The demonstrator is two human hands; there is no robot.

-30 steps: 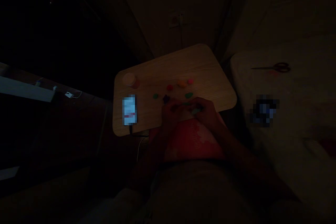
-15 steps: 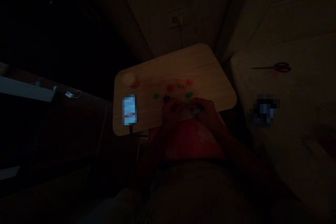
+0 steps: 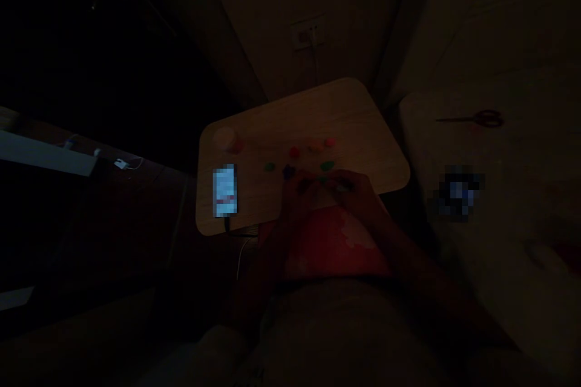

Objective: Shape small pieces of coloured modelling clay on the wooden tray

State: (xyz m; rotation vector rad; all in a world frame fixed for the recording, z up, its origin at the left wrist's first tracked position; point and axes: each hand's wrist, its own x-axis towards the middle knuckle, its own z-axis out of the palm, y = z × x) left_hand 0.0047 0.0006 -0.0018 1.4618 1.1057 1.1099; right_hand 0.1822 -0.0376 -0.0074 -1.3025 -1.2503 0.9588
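The scene is very dark. Over the near edge of a small wooden table (image 3: pixel 318 109), my left hand (image 3: pixel 297 196) and my right hand (image 3: pixel 356 193) are together, fingers curled around a small green piece (image 3: pixel 323 180) between them. Several small coloured lumps lie just beyond: a red one (image 3: pixel 295 151), an orange one (image 3: pixel 314 147), a pink one (image 3: pixel 330 142), a green one (image 3: pixel 270 166), a larger green one (image 3: pixel 327 165) and a dark one (image 3: pixel 287 172). How the fingers grip is hard to see.
A lit phone (image 3: pixel 224 190) lies at the table's left front with a cable. A small round container (image 3: pixel 226 138) stands at the back left. Scissors (image 3: pixel 476 118) lie on the pale bed at the right. A wall socket (image 3: pixel 307 33) is behind.
The picture has grown darker. Both hands stay at the table's near edge with only slight finger movement.
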